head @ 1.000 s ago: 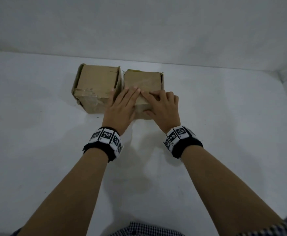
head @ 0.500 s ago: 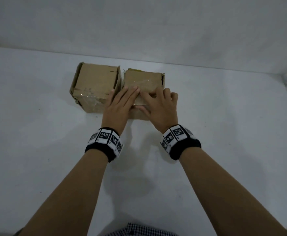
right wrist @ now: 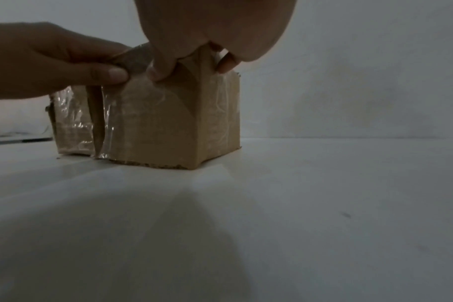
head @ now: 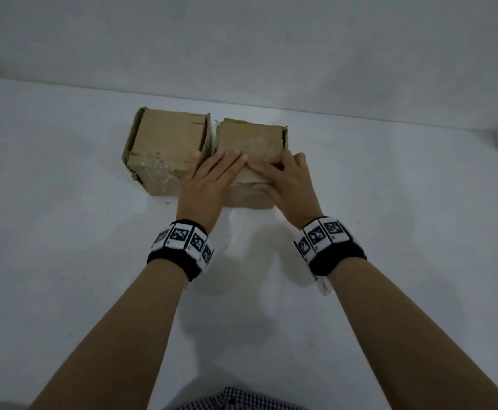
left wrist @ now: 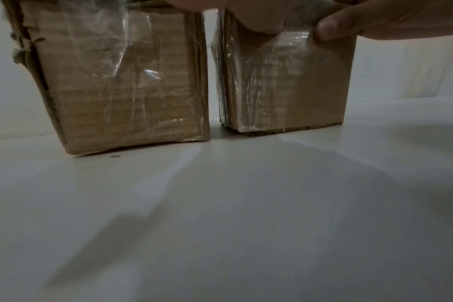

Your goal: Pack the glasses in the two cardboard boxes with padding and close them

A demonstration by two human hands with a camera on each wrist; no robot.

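Observation:
Two taped cardboard boxes stand side by side on the white table, the left box and the right box, both with their tops folded shut. My left hand lies with straight fingers on the right box's lid near its front edge. Its thumb presses the front face. My right hand grips the box's front right corner, fingers on top, thumb on the front and one finger down the right side. No glasses or padding show.
The white table runs wide on all sides of the boxes, with a white wall close behind them. Crumpled clear tape covers the left box's front. A narrow gap separates the two boxes.
Both hands have slid back along the right box's lid toward its front edge. The right hand has shifted to the box's right corner. The boxes have stayed in place.

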